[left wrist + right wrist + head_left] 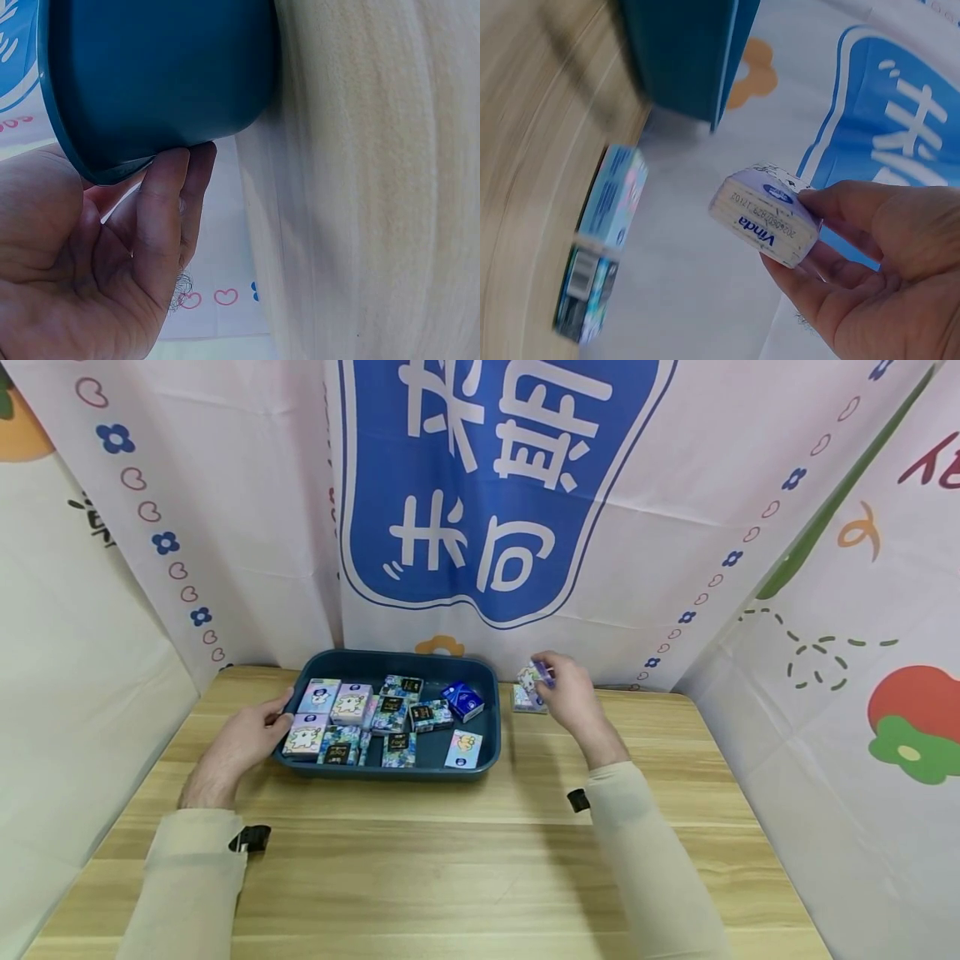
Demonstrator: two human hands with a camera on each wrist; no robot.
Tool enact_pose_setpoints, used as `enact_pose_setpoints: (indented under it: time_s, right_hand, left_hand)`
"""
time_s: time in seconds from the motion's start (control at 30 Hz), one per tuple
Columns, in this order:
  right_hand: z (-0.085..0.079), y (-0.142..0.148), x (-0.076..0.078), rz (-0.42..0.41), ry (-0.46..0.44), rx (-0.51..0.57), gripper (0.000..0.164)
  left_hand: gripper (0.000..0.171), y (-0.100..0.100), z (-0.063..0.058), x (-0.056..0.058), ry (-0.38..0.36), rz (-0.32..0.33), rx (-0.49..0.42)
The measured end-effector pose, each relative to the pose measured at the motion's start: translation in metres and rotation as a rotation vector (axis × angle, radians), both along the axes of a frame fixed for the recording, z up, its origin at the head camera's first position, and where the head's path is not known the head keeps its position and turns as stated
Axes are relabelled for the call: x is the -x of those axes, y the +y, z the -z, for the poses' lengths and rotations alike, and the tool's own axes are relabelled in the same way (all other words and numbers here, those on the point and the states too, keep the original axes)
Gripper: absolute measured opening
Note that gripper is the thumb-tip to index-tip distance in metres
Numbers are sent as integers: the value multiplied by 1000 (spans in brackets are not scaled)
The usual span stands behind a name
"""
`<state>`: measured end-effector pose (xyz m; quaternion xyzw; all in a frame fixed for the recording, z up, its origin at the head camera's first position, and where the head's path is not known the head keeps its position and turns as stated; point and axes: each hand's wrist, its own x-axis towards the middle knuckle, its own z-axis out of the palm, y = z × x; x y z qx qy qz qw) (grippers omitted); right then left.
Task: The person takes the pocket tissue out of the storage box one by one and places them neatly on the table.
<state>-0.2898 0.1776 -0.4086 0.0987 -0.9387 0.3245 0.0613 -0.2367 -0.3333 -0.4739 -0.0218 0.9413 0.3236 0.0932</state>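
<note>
The fingers of your left hand gripped the tray rim, likely steadying it; your right hand's pinched a pack, apparently lifted clear of packs on the surface beside the tray.

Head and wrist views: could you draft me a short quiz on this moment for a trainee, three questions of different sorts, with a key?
1. Multiple choice: which word is printed on the pack in the right grip?
A) Tempo
B) Vinda
C) Kleenex

2. True or false: the right wrist view shows that pack held clear of the table.

3. Fill in: the left grip is at one end of the ____, touching its outer wall.

Key: 1. B, Vinda. 2. True. 3. Tray.
</note>
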Motion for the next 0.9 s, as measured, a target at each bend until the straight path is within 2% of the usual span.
enact_pose_setpoints:
  time_s: [0.5, 0.67, 0.9]
  right_hand:
    - [13, 61, 12, 98, -11, -2, 50]
    - [15, 75, 15, 131, -7, -42, 50]
    - [21, 92, 19, 170, -54, -66, 49]
  left_hand:
    - [67, 0, 2, 1, -4, 4, 1]
    - [67, 0, 1, 1, 0, 0, -11]
    - [67, 0, 0, 0, -6, -2, -25]
